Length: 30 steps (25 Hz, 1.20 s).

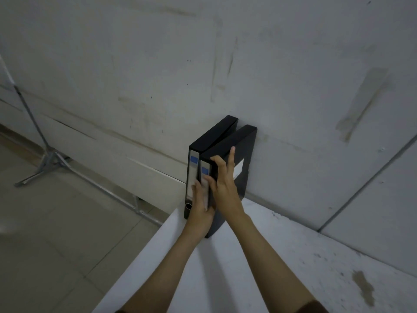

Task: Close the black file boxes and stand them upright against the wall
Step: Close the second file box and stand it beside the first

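Two closed black file boxes stand upright side by side on the white table (259, 256), their far ends against the wall (225, 64). The left file box (213, 134) shows a grey spine label with a blue patch. The right file box (242, 150) stands close beside it, its spine partly hidden by my hands. My left hand (200, 206) lies flat against the spines low down, fingers pointing up. My right hand (223, 177) rests on the right box's front top corner, thumb on the spine, fingers spread over its side.
The table's left edge drops off just beside the left box. A metal tripod stand (48, 161) stands on the tiled floor (56, 233) to the left, with a metal rail along the wall's base. A brown stain (364, 288) marks the table at the right.
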Each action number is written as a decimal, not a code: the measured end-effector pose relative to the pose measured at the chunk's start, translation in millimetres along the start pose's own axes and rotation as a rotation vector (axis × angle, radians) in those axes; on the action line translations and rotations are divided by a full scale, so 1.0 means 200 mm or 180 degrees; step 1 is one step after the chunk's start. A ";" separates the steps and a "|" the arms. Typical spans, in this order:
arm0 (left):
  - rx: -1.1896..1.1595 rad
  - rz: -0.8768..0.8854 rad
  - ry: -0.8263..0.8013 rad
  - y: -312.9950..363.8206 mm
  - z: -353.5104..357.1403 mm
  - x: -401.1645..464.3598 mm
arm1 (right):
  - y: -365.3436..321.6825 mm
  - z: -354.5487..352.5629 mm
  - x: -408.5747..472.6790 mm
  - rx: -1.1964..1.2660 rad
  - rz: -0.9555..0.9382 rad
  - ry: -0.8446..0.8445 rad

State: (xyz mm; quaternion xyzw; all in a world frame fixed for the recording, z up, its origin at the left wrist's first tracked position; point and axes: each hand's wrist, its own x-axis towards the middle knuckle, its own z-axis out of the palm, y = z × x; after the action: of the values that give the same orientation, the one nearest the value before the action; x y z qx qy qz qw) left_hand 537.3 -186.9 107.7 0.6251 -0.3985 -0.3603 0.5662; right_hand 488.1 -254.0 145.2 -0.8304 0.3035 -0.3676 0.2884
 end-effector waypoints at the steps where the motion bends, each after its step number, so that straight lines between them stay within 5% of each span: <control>1: 0.0066 -0.0099 -0.0031 -0.02 0.01 0.02 | 0.02 0.00 0.02 0.0008 0.0039 0.0047; 7: 0.0380 -0.0111 0.0522 -0.07 0.07 0.09 | 0.12 -0.01 0.05 0.0205 0.0038 0.0044; 12: 0.0476 -0.0092 0.0431 -0.13 0.10 0.12 | 0.20 -0.07 0.03 0.0282 -0.0329 0.0102; 23: 0.0617 -0.0143 0.0244 -0.13 0.07 0.12 | 0.16 -0.04 0.05 0.0520 -0.0139 0.0177; 30: 0.0543 0.0002 0.0676 -0.07 0.01 0.05 | 0.13 -0.08 0.01 0.0624 0.0023 0.0149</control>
State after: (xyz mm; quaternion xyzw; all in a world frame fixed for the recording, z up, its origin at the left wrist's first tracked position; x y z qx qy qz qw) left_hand 541.4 -195.6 93.1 0.7054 -0.3658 -0.2568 0.5501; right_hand 469.7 -277.1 136.6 -0.7884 0.2756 -0.4137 0.3624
